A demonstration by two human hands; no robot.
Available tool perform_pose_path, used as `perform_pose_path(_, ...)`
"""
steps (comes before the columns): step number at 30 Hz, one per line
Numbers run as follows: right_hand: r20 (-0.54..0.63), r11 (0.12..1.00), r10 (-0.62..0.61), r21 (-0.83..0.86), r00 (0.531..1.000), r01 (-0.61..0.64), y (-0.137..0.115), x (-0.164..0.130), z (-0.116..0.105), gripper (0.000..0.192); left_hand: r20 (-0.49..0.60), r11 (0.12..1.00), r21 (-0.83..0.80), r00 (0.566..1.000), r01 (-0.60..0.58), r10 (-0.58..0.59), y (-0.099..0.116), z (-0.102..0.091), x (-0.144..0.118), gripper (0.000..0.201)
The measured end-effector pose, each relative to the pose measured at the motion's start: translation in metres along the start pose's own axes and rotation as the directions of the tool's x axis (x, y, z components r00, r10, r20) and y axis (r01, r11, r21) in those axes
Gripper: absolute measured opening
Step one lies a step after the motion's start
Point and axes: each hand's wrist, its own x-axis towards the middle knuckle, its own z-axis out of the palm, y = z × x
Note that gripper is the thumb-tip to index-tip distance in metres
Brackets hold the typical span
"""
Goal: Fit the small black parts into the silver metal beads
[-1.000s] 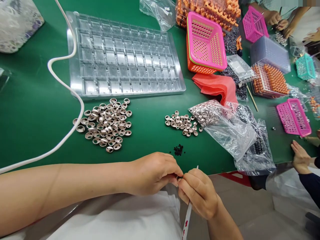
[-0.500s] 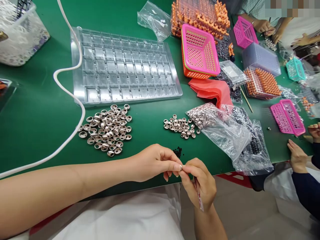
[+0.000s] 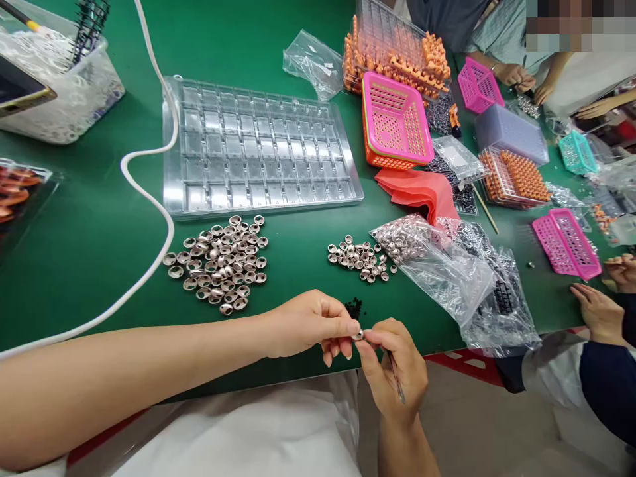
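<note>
Left hand (image 3: 308,324) pinches a small metal ring (image 3: 357,335) at the table's near edge; right hand (image 3: 395,364) meets it, gripping tweezers (image 3: 396,379). No readable writing anywhere. Green mat (image 3: 79,252) beneath, ring pile (image 3: 218,262) and clear tray (image 3: 258,149) beyond.

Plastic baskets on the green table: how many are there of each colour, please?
Pink perforated plastic baskets: 3
Orange perforated plastic basket, under a pink one: 1
Teal perforated plastic basket: 1
Total: 5
</note>
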Motion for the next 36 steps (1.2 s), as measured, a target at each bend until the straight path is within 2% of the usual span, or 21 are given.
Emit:
perform_pose_path(8,0.020,1.000,0.022,0.009,1.000,-0.022,0.001,-0.003,-0.001,0.031,0.001,1.000,0.015,1.000,0.008,-0.008,0.000,0.000,-0.001,0.057)
perform_pose_path(14,0.019,0.999,0.039,0.025,0.999,-0.039,0.003,-0.006,-0.001,0.032,0.005,0.998,0.055,0.999,-0.042,0.042,-0.002,-0.002,0.000,0.049)
perform_pose_path(16,-0.007,0.997,0.075,0.017,0.997,-0.075,0.005,-0.008,-0.001,0.031,-0.024,0.990,0.123,0.997,-0.076,0.079,0.002,-0.003,-0.001,0.041)
perform_pose_path(18,-0.052,0.990,0.144,0.006,0.988,-0.144,0.008,-0.011,-0.001,0.028,-0.087,0.950,0.290,0.985,-0.117,0.148,0.008,-0.003,-0.005,0.031)
perform_pose_path(20,-0.109,0.975,0.221,0.013,0.969,-0.221,0.011,-0.012,-0.002,0.020,-0.147,0.816,0.559,0.950,-0.149,0.274,0.017,-0.005,-0.011,0.022)
perform_pose_path(21,-0.137,0.968,0.253,0.033,0.958,-0.250,0.012,-0.013,-0.002,0.018,-0.147,0.697,0.700,0.923,-0.156,0.355,0.022,-0.007,-0.015,0.019)
perform_pose_path(23,-0.190,0.954,0.297,0.096,0.936,-0.283,0.016,-0.013,-0.003,0.024,-0.074,0.389,0.911,0.873,-0.138,0.482,0.031,-0.012,-0.023,0.017)
perform_pose_path(25,-0.234,0.947,0.309,0.164,0.922,-0.276,0.019,-0.012,-0.005,0.030,0.014,0.091,0.993,0.849,-0.073,0.528,0.035,-0.019,-0.030,0.019)
perform_pose_path(27,-0.273,0.942,0.302,0.229,0.913,-0.244,0.023,-0.012,-0.007,0.035,0.040,-0.115,0.993,0.852,0.024,0.522,0.035,-0.027,-0.036,0.023)
perform_pose_path(29,-0.304,0.934,0.302,0.283,0.904,-0.217,0.027,-0.012,-0.009,0.040,0.023,-0.228,0.968,0.869,0.104,0.495,0.032,-0.034,-0.042,0.026)
perform_pose_path(31,-0.321,0.913,0.327,0.349,0.889,-0.210,0.031,-0.014,-0.011,0.043,-0.016,-0.281,0.947,0.898,0.154,0.439,0.029,-0.036,-0.049,0.025)
perform_pose_path(34,-0.270,0.851,0.368,0.483,0.890,-0.206,0.035,-0.017,-0.011,0.043,-0.097,-0.273,0.940,0.929,0.203,0.356,0.029,-0.033,-0.060,0.016)
perform_pose_path(36,-0.220,0.810,0.369,0.553,0.903,-0.196,0.037,-0.018,-0.009,0.043,-0.127,-0.253,0.941,0.926,0.226,0.355,0.033,-0.030,-0.061,0.013)
